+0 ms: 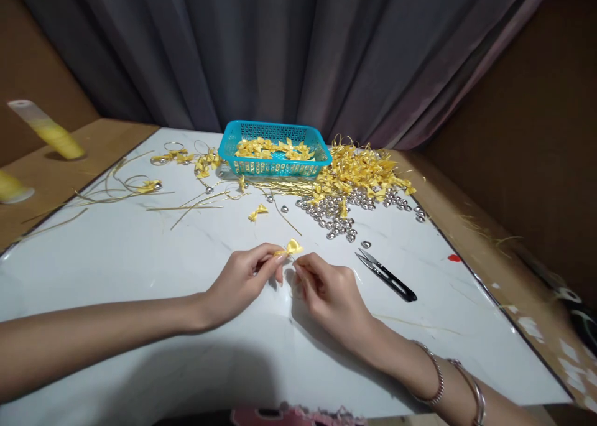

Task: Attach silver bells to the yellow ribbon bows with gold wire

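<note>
A small yellow ribbon bow [293,246] is pinched between the thumb and fingers of my left hand [252,277], just above the white tabletop [209,364]. Close beside it, my right hand [329,292] is closed, its fingertips gripping a thin cord just under the bow. The cord's far end is hard to make out. Another yellow bow [258,212] lies loose beyond my hands. To the right of my right hand rest black-handled thread snips [387,277], blades pointing away to the left. Silver oval beads [342,227] are scattered further back.
A turquoise basket [275,126] holding yellow bows stands at the back. Right of it is a heap of yellow bows with gold cords [359,168]. Loose gold cords [196,208] lie on the left. A spool of yellow thread [51,134] stands beyond the left edge. A curtain [261,46] hangs behind.
</note>
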`<state>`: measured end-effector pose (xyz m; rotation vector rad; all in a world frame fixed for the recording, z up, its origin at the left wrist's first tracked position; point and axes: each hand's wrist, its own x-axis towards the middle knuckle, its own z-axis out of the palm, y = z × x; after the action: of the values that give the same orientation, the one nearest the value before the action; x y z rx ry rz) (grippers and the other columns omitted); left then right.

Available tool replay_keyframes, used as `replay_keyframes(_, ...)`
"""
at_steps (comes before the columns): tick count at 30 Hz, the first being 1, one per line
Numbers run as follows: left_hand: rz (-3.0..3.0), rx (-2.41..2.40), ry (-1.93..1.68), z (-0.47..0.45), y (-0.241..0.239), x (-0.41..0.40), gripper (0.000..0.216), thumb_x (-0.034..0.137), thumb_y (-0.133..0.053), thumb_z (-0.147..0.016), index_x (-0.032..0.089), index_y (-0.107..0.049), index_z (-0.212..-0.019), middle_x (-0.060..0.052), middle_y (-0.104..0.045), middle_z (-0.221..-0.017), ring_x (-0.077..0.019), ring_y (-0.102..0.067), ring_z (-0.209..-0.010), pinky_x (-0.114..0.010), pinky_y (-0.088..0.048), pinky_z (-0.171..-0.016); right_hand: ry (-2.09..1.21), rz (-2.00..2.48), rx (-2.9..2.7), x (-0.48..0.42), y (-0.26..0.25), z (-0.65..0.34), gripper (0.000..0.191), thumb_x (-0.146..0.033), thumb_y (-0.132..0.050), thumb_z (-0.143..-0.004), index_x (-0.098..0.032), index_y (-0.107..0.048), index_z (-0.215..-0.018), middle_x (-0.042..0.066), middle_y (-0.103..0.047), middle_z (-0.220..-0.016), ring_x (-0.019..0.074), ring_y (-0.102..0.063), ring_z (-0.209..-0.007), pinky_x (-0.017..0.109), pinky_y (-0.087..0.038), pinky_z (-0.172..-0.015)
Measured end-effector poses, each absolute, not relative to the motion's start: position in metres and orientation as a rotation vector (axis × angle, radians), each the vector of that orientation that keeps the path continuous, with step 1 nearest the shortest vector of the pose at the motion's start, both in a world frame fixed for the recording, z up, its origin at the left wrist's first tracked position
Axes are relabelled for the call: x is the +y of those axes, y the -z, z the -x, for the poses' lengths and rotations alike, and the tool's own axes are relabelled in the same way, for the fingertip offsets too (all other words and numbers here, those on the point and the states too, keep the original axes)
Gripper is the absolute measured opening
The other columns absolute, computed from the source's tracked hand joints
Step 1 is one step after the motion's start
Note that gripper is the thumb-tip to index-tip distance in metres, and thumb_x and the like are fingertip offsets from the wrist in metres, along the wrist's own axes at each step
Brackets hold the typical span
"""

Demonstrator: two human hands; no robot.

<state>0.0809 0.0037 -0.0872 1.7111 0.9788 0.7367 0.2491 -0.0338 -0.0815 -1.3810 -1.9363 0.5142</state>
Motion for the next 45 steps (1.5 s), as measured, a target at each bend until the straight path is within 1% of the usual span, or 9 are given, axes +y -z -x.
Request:
replay_keyframes(9,-1.834,0.940,-0.789,-0.080,0.088,0.003,0.018,0.028,-0.044,-0.091,0.018,-0.060,-0.091,0.001,-0.060,-0.067,-0.0124,-0.054,-0.063,-0.023,-0.040,-0.061,-0.558,1.353,-1.962,-0.029,0.078,-0.251,0.017,-0.014,-0.041,-0.086,-0.015,-0.057,-0.080,-0.002,-0.057,-0.053,0.0080,-0.043,-0.041,0.019,-0.030,-0.044)
replay_keyframes(14,-1.878,0.932,-0.837,-0.078,0.088,0.005,0.018,0.025,-0.043,-0.092,0.019,-0.060,-0.093,0.001,-0.061,-0.070,-0.0123,-0.055,-0.067,-0.023,-0.042,-0.064,-0.738,1.418,-2.015,-0.015,0.065,-0.272,0.016,-0.031,-0.054,-0.086,-0.016,-0.056,-0.089,0.003,-0.067,-0.073,0.0126,-0.058,-0.059,0.020,-0.039,-0.049)
replay_keyframes(19,-1.907,0.894,-0.812,-0.077,0.086,0.005,0.020,0.024,-0.042,-0.092,0.018,-0.061,-0.095,0.000,-0.063,-0.073,-0.0128,-0.057,-0.069,-0.024,-0.044,-0.067,-0.818,1.301,-2.102,-0.011,0.055,-0.278,0.016,-0.031,-0.056,-0.086,-0.015,-0.057,-0.088,0.003,-0.065,-0.079,0.0105,-0.056,-0.060,0.020,-0.042,-0.054)
replay_keyframes(24,-1.922,0.914,-0.804,-0.078,0.086,0.005,0.021,0.027,-0.043,-0.092,0.018,-0.060,-0.101,-0.003,-0.066,-0.081,-0.0138,-0.060,-0.074,-0.025,-0.047,-0.070,-0.435,1.123,-2.300,-0.017,0.061,-0.273,0.020,-0.018,-0.043,-0.090,-0.013,-0.058,-0.079,0.003,-0.057,-0.064,0.0105,-0.048,-0.054,0.022,-0.035,-0.050)
replay_keyframes(29,-1.814,1.041,-0.788,-0.077,0.090,0.002,0.042,0.036,-0.049,-0.088,0.017,-0.051,-0.125,-0.010,-0.062,-0.120,-0.0203,-0.061,-0.100,-0.030,-0.052,-0.079,0.167,1.026,-2.270,-0.019,0.074,-0.268,0.025,-0.008,-0.041,-0.087,-0.016,-0.050,-0.065,0.000,-0.048,-0.051,0.0121,-0.038,-0.049,0.026,-0.025,-0.046)
replay_keyframes(32,-1.846,0.924,-0.725,-0.076,0.091,-0.003,0.046,0.036,-0.050,-0.087,0.016,-0.050,-0.129,-0.009,-0.062,-0.120,-0.0209,-0.062,-0.100,-0.031,-0.053,-0.080,0.250,1.033,-2.241,-0.019,0.078,-0.264,0.027,-0.008,-0.040,-0.088,-0.017,-0.047,-0.063,-0.001,-0.046,-0.049,0.0118,-0.036,-0.047,0.026,-0.024,-0.045)
replay_keyframes(36,-1.813,0.858,-0.695,-0.076,0.093,-0.005,0.046,0.036,-0.051,-0.087,0.020,-0.049,-0.130,-0.006,-0.065,-0.114,-0.0205,-0.061,-0.099,-0.032,-0.053,-0.082,0.055,1.064,-2.319,-0.022,0.079,-0.259,0.023,-0.013,-0.035,-0.089,-0.016,-0.050,-0.072,0.003,-0.053,-0.056,0.0128,-0.042,-0.049,0.026,-0.027,-0.045)
replay_keyframes(40,-1.771,0.830,-0.703,-0.077,0.091,-0.001,0.036,0.033,-0.047,-0.090,0.020,-0.055,-0.122,-0.005,-0.066,-0.112,-0.0199,-0.058,-0.105,-0.032,-0.047,-0.091,-0.515,1.151,-2.282,-0.026,0.076,-0.253,0.015,-0.018,-0.040,-0.086,-0.014,-0.054,-0.083,0.004,-0.060,-0.066,0.0119,-0.048,-0.052,0.024,-0.035,-0.048)
replay_keyframes(45,-1.713,0.859,-0.681,-0.078,0.087,0.001,0.027,0.032,-0.044,-0.092,0.017,-0.063,-0.104,-0.004,-0.068,-0.099,-0.0171,-0.060,-0.091,-0.029,-0.046,-0.082,-1.071,1.287,-2.024,-0.024,0.061,-0.257,0.015,-0.023,-0.051,-0.083,-0.016,-0.060,-0.074,0.000,-0.060,-0.060,0.0089,-0.048,-0.050,0.021,-0.035,-0.048)
